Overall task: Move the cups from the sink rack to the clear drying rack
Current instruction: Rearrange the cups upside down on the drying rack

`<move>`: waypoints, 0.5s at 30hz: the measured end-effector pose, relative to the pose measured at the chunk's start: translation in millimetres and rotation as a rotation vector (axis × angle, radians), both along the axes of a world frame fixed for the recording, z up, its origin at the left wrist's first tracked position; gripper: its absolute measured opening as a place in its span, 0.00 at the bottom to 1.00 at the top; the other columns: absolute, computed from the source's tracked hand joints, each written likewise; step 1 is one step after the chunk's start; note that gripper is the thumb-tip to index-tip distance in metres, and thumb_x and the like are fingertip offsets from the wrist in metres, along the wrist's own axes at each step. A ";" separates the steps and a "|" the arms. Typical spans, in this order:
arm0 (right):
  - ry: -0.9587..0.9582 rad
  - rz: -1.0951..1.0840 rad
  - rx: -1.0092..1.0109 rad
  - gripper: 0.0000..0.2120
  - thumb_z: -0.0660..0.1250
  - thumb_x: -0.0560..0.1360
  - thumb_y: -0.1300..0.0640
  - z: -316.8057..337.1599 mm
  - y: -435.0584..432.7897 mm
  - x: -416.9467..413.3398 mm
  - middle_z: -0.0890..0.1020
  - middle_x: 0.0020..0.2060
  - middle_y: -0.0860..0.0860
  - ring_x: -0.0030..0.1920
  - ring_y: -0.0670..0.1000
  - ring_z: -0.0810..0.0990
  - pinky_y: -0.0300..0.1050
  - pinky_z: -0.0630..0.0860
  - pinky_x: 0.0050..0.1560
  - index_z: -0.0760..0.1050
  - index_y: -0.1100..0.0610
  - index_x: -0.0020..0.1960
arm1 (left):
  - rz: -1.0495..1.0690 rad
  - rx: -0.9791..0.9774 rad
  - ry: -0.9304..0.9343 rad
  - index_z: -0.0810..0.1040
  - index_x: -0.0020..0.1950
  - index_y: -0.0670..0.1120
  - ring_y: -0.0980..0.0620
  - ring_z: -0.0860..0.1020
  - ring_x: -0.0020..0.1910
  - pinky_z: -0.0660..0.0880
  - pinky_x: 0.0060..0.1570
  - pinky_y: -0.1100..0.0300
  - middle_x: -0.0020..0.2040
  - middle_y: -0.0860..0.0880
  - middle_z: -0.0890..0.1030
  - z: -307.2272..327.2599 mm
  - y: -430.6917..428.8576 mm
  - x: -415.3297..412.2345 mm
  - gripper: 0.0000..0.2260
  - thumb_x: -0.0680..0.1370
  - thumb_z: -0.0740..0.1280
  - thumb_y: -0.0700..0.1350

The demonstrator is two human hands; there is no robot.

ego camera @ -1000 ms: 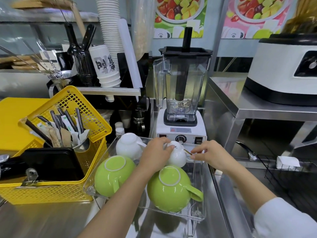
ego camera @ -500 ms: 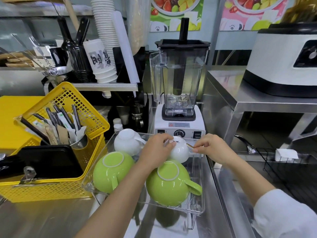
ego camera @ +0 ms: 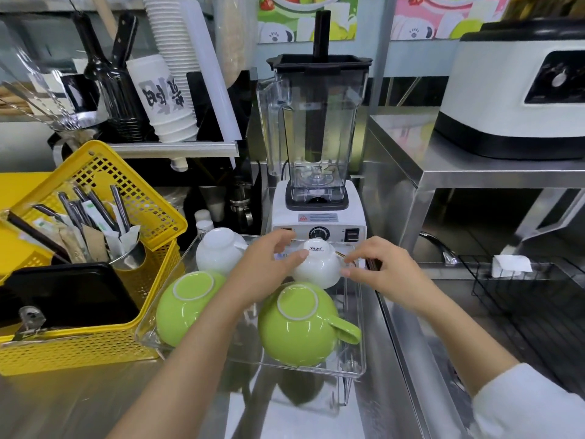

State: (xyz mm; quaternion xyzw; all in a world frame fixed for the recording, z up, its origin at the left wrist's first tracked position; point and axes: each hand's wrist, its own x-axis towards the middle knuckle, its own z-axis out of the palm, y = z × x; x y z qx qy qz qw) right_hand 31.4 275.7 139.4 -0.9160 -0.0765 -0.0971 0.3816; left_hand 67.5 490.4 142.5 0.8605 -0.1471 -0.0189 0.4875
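Stainless bench [ego camera: 79, 403]: carries all listed items; sink opening along its right edge, with a black wire sink rack [ego camera: 519, 299] that shows no cups in the visible part. Yellow basket [ego camera: 95, 343]: left side of the bench, holding cutlery and a black tray. Blender [ego camera: 318, 147]: far edge of the bench, directly behind the rack below. Clear drying rack [ego camera: 354, 369]: middle of the bench, its left wall beside the yellow basket, its far wall just in front of the blender base. Contents, all upside down: large green mug [ego camera: 297, 324], near right corner, handle pointing toward the rack's right wall; green cup [ego camera: 186, 305], near left corner; white cup [ego camera: 218, 251], far left corner; small white cup [ego camera: 316, 264], far right corner, printed base up, touching or almost touching the green mug in front of it. Left hand [ego camera: 272, 267]: thumb and forefinger curved against the small white cup's left side, a light steadying hold, not a clenched one. Right hand [ego camera: 383, 267]: fingertips at the cup's right side, where the handle appears to be; whether they pinch it cannot be told. Governing relation: the small white cup sits between the two hands, equally near both, its vertical axis upright; judged to be in final seating, so the next move is likely a release straight outward on each side.
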 end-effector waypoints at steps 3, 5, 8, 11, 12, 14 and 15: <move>0.034 0.225 -0.063 0.07 0.75 0.64 0.47 2.4 4.8 -19.6 0.78 0.43 0.42 0.52 0.46 0.75 0.54 0.63 0.64 0.83 0.49 0.39 | -0.124 0.028 0.085 0.75 0.58 0.55 0.57 0.75 0.58 0.73 0.60 0.52 0.59 0.54 0.77 -0.4 13.5 -12.6 0.20 0.68 0.71 0.57; 0.076 0.308 -0.196 0.12 0.75 0.62 0.42 3.7 6.5 -27.4 0.78 0.45 0.42 0.55 0.46 0.72 0.48 0.57 0.65 0.81 0.48 0.40 | -0.198 0.097 0.127 0.74 0.56 0.58 0.57 0.76 0.58 0.72 0.62 0.52 0.58 0.56 0.78 -1.9 16.9 -20.6 0.23 0.64 0.71 0.61; 0.100 0.339 -0.407 0.19 0.73 0.61 0.38 4.8 9.4 -31.4 0.76 0.47 0.41 0.56 0.43 0.67 0.43 0.52 0.60 0.79 0.49 0.45 | -0.237 0.199 0.151 0.74 0.58 0.57 0.58 0.76 0.57 0.72 0.62 0.52 0.58 0.56 0.78 -4.6 15.8 -27.0 0.28 0.61 0.69 0.64; 0.115 0.348 -0.485 0.19 0.73 0.63 0.40 5.9 12.3 -31.8 0.75 0.49 0.42 0.57 0.43 0.66 0.42 0.50 0.61 0.78 0.50 0.49 | -0.228 0.260 0.117 0.74 0.60 0.56 0.58 0.76 0.56 0.72 0.60 0.52 0.57 0.58 0.78 -3.9 14.3 -30.0 0.28 0.62 0.68 0.65; 0.117 0.354 -0.495 0.19 0.73 0.64 0.42 6.2 13.0 -31.7 0.75 0.49 0.43 0.58 0.43 0.66 0.42 0.50 0.62 0.78 0.51 0.49 | -0.220 0.276 0.101 0.74 0.60 0.56 0.59 0.76 0.55 0.72 0.60 0.52 0.57 0.58 0.78 -3.4 14.0 -31.2 0.28 0.63 0.67 0.64; 0.120 0.360 -0.516 0.17 0.72 0.66 0.44 6.9 13.9 -31.9 0.76 0.52 0.44 0.59 0.43 0.67 0.42 0.49 0.63 0.78 0.51 0.50 | -0.195 0.294 0.071 0.74 0.59 0.56 0.58 0.76 0.55 0.72 0.59 0.52 0.56 0.58 0.78 -2.2 13.6 -34.2 0.27 0.63 0.66 0.64; 0.126 0.358 -0.522 0.17 0.72 0.67 0.44 7.0 14.2 -31.8 0.76 0.53 0.45 0.60 0.43 0.68 0.42 0.49 0.63 0.77 0.51 0.51 | -0.181 0.293 0.064 0.74 0.59 0.55 0.57 0.76 0.55 0.72 0.59 0.52 0.56 0.57 0.78 -2.2 13.3 -35.9 0.26 0.64 0.66 0.64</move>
